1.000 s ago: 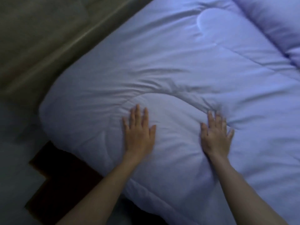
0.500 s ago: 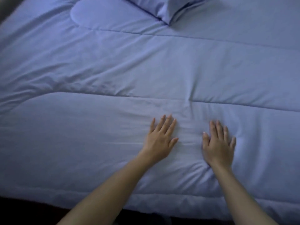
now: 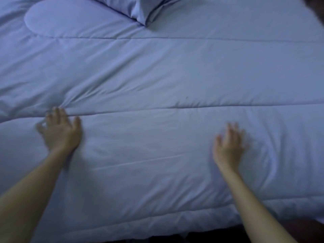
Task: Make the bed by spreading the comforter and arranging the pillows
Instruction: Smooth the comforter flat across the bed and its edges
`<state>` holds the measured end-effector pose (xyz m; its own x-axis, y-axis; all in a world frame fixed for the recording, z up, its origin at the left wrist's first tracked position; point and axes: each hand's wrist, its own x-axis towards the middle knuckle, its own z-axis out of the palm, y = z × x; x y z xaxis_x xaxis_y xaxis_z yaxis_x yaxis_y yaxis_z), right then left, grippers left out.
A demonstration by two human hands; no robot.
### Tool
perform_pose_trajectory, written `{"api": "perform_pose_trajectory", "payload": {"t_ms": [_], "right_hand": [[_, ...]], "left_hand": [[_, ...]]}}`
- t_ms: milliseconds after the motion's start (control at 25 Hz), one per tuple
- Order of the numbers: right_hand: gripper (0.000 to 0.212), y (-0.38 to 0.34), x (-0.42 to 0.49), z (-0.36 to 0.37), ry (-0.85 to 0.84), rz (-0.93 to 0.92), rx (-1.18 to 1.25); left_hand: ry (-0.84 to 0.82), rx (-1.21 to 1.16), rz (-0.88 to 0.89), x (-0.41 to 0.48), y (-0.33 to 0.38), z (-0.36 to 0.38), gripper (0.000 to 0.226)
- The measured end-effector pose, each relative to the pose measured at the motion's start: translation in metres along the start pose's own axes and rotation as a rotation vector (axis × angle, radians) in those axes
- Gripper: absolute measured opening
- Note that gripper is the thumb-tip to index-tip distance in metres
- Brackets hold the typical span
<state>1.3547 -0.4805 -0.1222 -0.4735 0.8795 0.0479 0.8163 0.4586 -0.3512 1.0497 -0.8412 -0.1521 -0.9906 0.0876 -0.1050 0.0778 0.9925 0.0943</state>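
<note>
Two hands, both smeared by motion blur, the right hand (image 3: 228, 148) worse than the left hand (image 3: 60, 132); single fingers on the right are hard to tell apart. Light is low and bluish. The pillow (image 3: 140, 7) is cut off by the top edge, so only one corner shows, in the same pale blue cloth, resting against the far part of the comforter (image 3: 166, 76). A dark patch (image 3: 317, 7) sits in the top right corner; cannot tell what it is. A dark strip (image 3: 192, 238) runs under the near edge of the bed, too dim to read. The comforter runs out of view left and right. It lies spread across the bed, pale lavender-blue, quilted and mostly flat. An oval panel (image 3: 70, 16) is stitched in at far left. A long seam (image 3: 175, 109) crosses side to side through the middle, with small puckers bunched at its left end. Shallow creases fan out around the right hand. Both hands lie palm down on the near half of the comforter, well apart, fingers spread and pointing away from the near edge, gripping nothing. The left fingertips touch the seam right at the puckers. The right hand sits a little nearer the bed's near edge.
</note>
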Motion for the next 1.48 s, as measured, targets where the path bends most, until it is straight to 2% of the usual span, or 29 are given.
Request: {"api": "perform_pose_trajectory", "payload": {"t_ms": [40, 120, 200, 240, 320, 400, 480, 520, 600, 720, 800, 880, 1000, 1040, 1080, 1120, 1200, 1280, 1320, 1360, 1440, 1480], "right_hand": [[0.065, -0.032, 0.0, 0.012, -0.075, -0.203, 0.027], [0.059, -0.087, 0.0, 0.036, -0.362, -0.612, -0.044], [0.057, -0.114, 0.019, 0.052, -0.493, -0.847, -0.167], [0.056, -0.108, 0.039, 0.055, -0.476, -0.842, -0.203], [0.056, -0.069, 0.086, 0.052, -0.402, -0.671, -0.193], [0.055, -0.004, 0.134, 0.033, -0.331, -0.524, -0.178], [0.055, 0.071, 0.176, 0.009, -0.274, -0.456, -0.213], [0.054, 0.113, 0.194, -0.005, -0.248, -0.397, -0.224], [0.054, 0.197, 0.218, -0.033, -0.201, -0.278, -0.24], [0.052, 0.31, 0.239, -0.077, -0.197, -0.165, -0.275], [0.052, 0.362, 0.246, -0.099, -0.177, -0.083, -0.286], [0.052, 0.389, 0.25, -0.111, -0.136, 0.044, -0.252], [0.058, 0.372, 0.231, -0.113, -0.014, 0.338, -0.085], [0.062, 0.352, 0.211, -0.109, 0.018, 0.38, -0.008], [0.066, 0.329, 0.183, -0.101, 0.034, 0.326, 0.049], [0.068, 0.304, 0.146, -0.092, 0.024, 0.173, 0.105], [0.064, 0.253, 0.061, -0.07, -0.103, -0.355, 0.116], [0.059, 0.229, 0.006, -0.06, -0.262, -0.815, -0.018], [0.057, 0.234, 0.004, -0.058, -0.307, -0.907, -0.072], [0.056, 0.247, 0.018, -0.058, -0.291, -0.92, -0.097], [0.056, 0.293, 0.061, -0.066, -0.197, -0.794, -0.179], [0.057, 0.323, 0.086, -0.076, -0.176, -0.679, -0.224]], "left_hand": [[0.003, -0.006, -0.079, -0.009, -0.007, -0.001, 0.072], [-0.025, -0.053, -0.207, -0.037, -0.002, 0.0, 0.077], [-0.029, -0.072, -0.193, -0.077, 0.019, 0.007, 0.075], [-0.027, -0.072, -0.142, -0.102, 0.037, 0.014, 0.073], [-0.012, -0.067, -0.011, -0.154, 0.077, 0.028, 0.07], [0.01, -0.1, 0.019, -0.203, 0.127, 0.033, 0.069], [0.04, -0.123, 0.054, -0.253, 0.189, 0.037, 0.068], [0.055, -0.116, 0.154, -0.283, 0.229, 0.041, 0.067], [0.048, -0.1, 0.477, -0.34, 0.312, 0.053, 0.067], [-0.044, -0.054, 0.918, -0.402, 0.423, 0.072, 0.064], [-0.052, 0.011, 1.052, -0.405, 0.456, 0.08, 0.065], [-0.05, 0.016, 0.97, -0.383, 0.453, 0.084, 0.066], [-0.033, 0.01, 0.61, -0.33, 0.402, 0.071, 0.068], [-0.041, 0.02, 0.499, -0.311, 0.38, 0.065, 0.07], [-0.063, 0.029, 0.407, -0.294, 0.359, 0.06, 0.072], [-0.086, 0.04, 0.325, -0.279, 0.342, 0.055, 0.074], [-0.107, 0.054, 0.167, -0.255, 0.322, 0.049, 0.074], [-0.086, 0.048, 0.033, -0.244, 0.325, 0.047, 0.072], [-0.064, 0.033, -0.006, -0.244, 0.334, 0.047, 0.071], [-0.038, 0.009, -0.025, -0.247, 0.347, 0.047, 0.071], [-0.009, -0.039, 0.031, -0.261, 0.387, 0.049, 0.068], [0.0, -0.05, 0.129, -0.272, 0.413, 0.051, 0.066]]}}
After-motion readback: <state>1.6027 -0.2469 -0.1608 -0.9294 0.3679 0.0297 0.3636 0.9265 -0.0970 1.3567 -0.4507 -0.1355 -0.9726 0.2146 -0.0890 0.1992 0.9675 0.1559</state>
